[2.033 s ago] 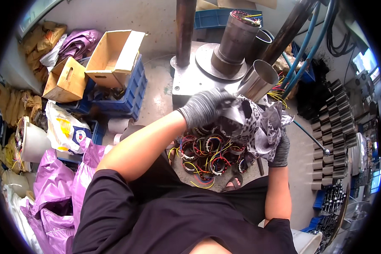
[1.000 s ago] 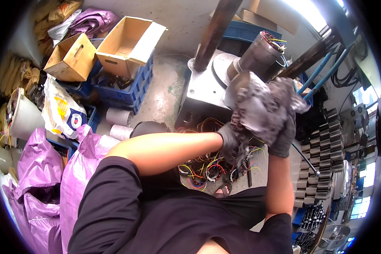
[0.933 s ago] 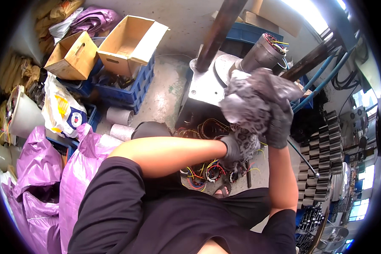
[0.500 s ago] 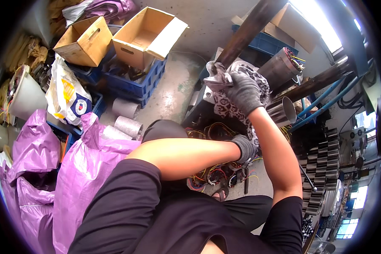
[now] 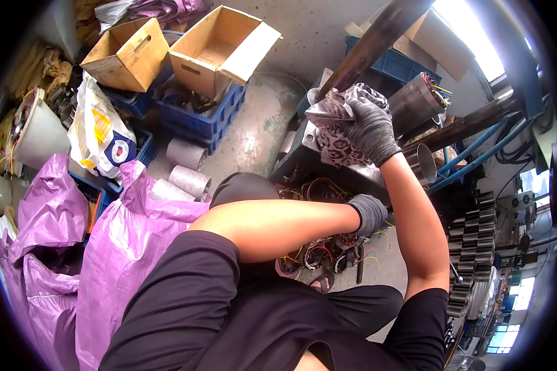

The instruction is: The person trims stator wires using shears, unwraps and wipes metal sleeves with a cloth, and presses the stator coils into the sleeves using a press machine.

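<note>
My right hand (image 5: 374,132), in a grey knit glove, is closed round a bunched leopard-print cloth (image 5: 339,148). The cloth lies against the foot of a dark metal post (image 5: 368,52), over the top of a dark machine block (image 5: 300,151). Lower down, my gloved left hand (image 5: 369,214) is curled closed beside the block. Whatever lies inside its fingers is hidden. Below that hand, wound motor stators (image 5: 317,256) with red, yellow and blue wires sit on the floor.
A wound metal cylinder (image 5: 417,102) lies right of the cloth, near blue pipes (image 5: 470,162). Stacked metal sleeves (image 5: 470,247) line the right side. At left are cardboard boxes (image 5: 220,49), a blue crate (image 5: 198,123), purple sacks (image 5: 124,260) and loose grey tubes (image 5: 189,180).
The cloth's hanging end has come up from beside my left hand and is now gathered under my right. My left hand shows more fully, slightly farther right.
</note>
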Action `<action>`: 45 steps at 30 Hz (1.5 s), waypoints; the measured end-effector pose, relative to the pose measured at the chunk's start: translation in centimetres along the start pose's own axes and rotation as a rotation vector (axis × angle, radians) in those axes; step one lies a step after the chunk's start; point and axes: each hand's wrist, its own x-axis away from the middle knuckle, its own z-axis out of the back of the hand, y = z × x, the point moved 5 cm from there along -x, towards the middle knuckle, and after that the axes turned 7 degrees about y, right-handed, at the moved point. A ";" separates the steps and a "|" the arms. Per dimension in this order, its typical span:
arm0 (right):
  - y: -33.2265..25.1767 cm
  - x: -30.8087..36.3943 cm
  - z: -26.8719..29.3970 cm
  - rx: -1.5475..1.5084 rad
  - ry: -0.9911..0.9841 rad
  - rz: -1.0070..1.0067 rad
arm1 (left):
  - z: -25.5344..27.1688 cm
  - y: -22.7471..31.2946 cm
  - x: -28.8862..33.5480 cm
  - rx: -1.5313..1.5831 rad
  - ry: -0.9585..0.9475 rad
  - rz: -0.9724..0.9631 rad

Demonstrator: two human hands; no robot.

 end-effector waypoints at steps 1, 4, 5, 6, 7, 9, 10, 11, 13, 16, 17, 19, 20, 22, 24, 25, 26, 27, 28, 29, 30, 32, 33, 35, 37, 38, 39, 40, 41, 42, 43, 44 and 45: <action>-0.8 0.1 1.8 0.070 0.099 0.129 | 0.2 0.0 -0.1 -0.003 0.000 -0.004; 1.3 0.4 3.4 -0.011 0.183 0.061 | 1.5 -0.5 0.1 0.134 0.192 0.094; 1.3 0.7 5.5 -0.042 0.358 0.191 | 2.1 -0.8 0.0 0.200 0.270 0.126; 2.0 1.2 6.8 -0.058 0.354 0.049 | 2.8 -1.1 -0.1 0.264 0.345 0.159; 2.9 2.2 9.0 -0.059 0.422 0.019 | 3.5 -1.1 -0.2 0.340 0.463 0.175; 5.2 5.0 12.4 -0.297 0.565 -0.097 | 2.6 -3.7 -1.3 0.814 0.588 0.218; 7.0 7.4 14.3 -0.503 0.632 -0.195 | 2.4 -4.4 -1.8 1.021 0.618 0.228; 8.1 9.9 15.6 -0.547 0.559 -0.312 | 2.1 -5.2 -2.1 1.218 0.625 0.250; 12.4 18.4 18.3 -0.739 0.562 -0.548 | 1.9 -5.3 -3.3 1.559 0.569 0.228; 8.8 23.4 13.3 -1.673 0.510 -0.692 | 0.9 -5.5 -3.1 1.813 0.458 0.197; 7.6 24.8 11.0 -1.855 0.558 -0.784 | 0.8 -5.3 -2.8 1.822 0.430 0.176; 10.9 31.4 5.8 -1.611 0.855 -1.064 | 0.3 -3.8 -2.4 1.781 0.362 0.123; 9.9 31.9 4.5 -1.721 0.759 -0.953 | -0.4 -2.8 -2.5 1.719 0.325 0.092; 6.8 31.5 1.4 -1.951 0.523 -0.699 | -1.8 -1.7 -1.6 1.498 0.297 0.038; 7.0 34.6 -1.3 -2.089 0.582 -0.667 | -3.0 -0.5 -1.1 1.236 0.308 -0.027; 6.5 35.4 -2.0 -2.159 0.612 -0.649 | -3.5 0.0 -0.9 1.136 0.313 -0.049; 6.2 36.0 -2.2 -2.278 0.556 -0.609 | -3.8 0.2 -0.9 1.061 0.330 -0.060; 5.1 35.6 -2.0 -2.402 0.486 -0.576 | -3.9 0.3 -0.8 0.999 0.351 -0.056; 5.7 36.1 -2.4 -2.320 0.481 -0.654 | -3.7 0.9 -1.2 0.951 0.367 -0.063; 9.1 39.7 -4.9 -1.820 0.482 -0.867 | -3.4 1.2 -1.3 0.931 0.387 -0.064; 9.7 38.7 -4.7 -1.649 0.490 -0.942 | -2.5 0.6 -0.8 0.919 0.435 -0.041; 10.8 37.5 -2.6 -1.266 0.486 -1.116 | -0.7 1.2 -0.9 0.924 0.517 -0.070; 9.6 35.7 -1.1 -1.299 0.553 -1.149 | 0.4 2.0 -0.8 0.956 0.544 -0.128; 13.9 38.1 0.0 -0.657 0.490 -1.001 | 2.5 5.8 -0.2 1.129 0.409 -0.330; 12.0 37.8 -1.1 -1.131 0.656 -1.044 | 4.2 7.3 1.5 0.875 0.433 -0.445; 10.6 36.2 -2.4 -1.389 0.725 -1.047 | 4.3 6.6 2.4 0.502 0.529 -0.438; 10.1 36.5 -2.9 -1.590 0.697 -0.983 | 3.6 6.5 1.9 0.332 0.517 -0.447; 9.6 36.9 -3.7 -1.805 0.652 -0.911 | 2.9 6.2 1.8 0.156 0.499 -0.437; 9.3 37.5 -4.0 -2.006 0.610 -0.835 | 2.4 5.8 1.5 0.143 0.430 -0.361; 8.9 37.2 -3.3 -2.071 0.608 -0.913 | 2.8 6.2 1.9 0.167 0.370 -0.321; 8.3 36.6 -2.4 -2.133 0.605 -0.990 | 2.7 6.3 1.9 0.156 0.381 -0.299; 7.1 36.2 -1.0 -2.044 0.638 -1.229 | 2.6 6.5 2.0 0.147 0.390 -0.280; 7.7 36.6 -0.2 -2.155 0.496 -0.948 | 3.4 7.2 2.4 0.152 0.382 -0.277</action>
